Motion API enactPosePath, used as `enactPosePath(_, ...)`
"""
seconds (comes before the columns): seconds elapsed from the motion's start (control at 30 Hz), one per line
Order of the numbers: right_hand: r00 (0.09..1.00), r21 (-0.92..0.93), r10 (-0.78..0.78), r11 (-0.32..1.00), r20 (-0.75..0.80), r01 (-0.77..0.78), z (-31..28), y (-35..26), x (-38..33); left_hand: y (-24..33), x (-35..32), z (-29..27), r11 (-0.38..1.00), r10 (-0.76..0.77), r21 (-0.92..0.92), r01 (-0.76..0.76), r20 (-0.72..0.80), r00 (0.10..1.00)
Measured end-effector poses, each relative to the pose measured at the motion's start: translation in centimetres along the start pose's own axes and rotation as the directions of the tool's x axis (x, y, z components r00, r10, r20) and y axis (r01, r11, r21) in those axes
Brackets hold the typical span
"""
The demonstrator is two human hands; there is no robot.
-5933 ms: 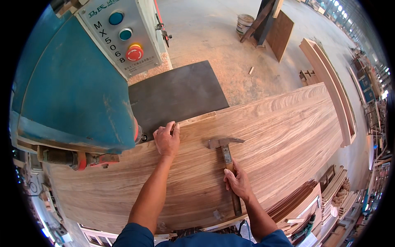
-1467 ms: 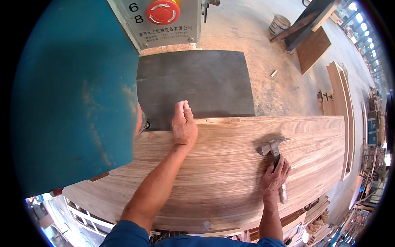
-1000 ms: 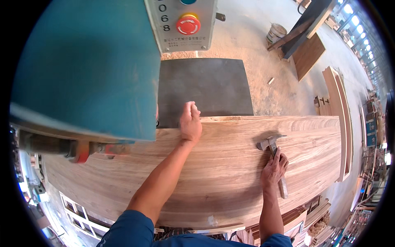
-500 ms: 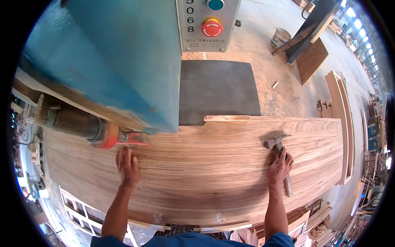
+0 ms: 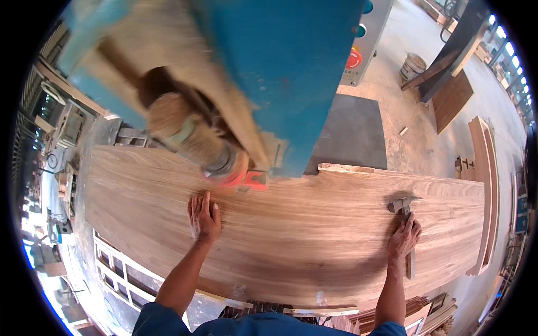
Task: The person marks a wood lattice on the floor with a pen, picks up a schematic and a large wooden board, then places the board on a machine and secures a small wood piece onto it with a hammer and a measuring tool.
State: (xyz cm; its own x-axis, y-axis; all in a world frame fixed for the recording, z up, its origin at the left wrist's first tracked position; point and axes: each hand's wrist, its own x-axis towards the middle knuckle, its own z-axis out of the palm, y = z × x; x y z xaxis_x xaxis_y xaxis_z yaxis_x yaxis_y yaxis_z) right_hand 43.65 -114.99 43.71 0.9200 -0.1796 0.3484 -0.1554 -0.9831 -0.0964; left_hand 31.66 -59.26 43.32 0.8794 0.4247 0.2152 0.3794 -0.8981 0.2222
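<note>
A long wood-grain board lies in front of me under a blue machine. My left hand rests on the board with its fingers stretched out and holds nothing. Just beyond those fingers hangs the machine's dusty cylindrical head, ending in a red tip close above the board. Farther right, my right hand is closed around the handle of a hammer. The metal hammer head points away from me, low over the board or on it; contact is hard to tell.
A grey control box with a red stop button stands beyond the machine. Behind the board is a dark flat plate. Stacked timber lengths stand past the right end. A bucket sits on the floor; a white frame lies at lower left.
The view has swung left, so the board, machine and both hands appear farther right. The machine's red tip now appears to the right of my left fingers. My right hand still grips the hammer.
</note>
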Motion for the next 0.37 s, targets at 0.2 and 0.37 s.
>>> enactPosePath(0.2,0.999,0.012,0.017,1.0,-0.047,-0.016,-2.0,-0.3,-2.4,-0.6,0.3,0.4,0.996,0.075,-0.045,-0.076,-0.013,0.997)
enactPosePath(0.37,0.976,0.026,0.217,0.976,-0.022,-0.217,-6.5,-0.6,-13.3,-1.6,6.1,-0.8,0.958,0.264,-0.098,-0.27,-0.067,0.962)
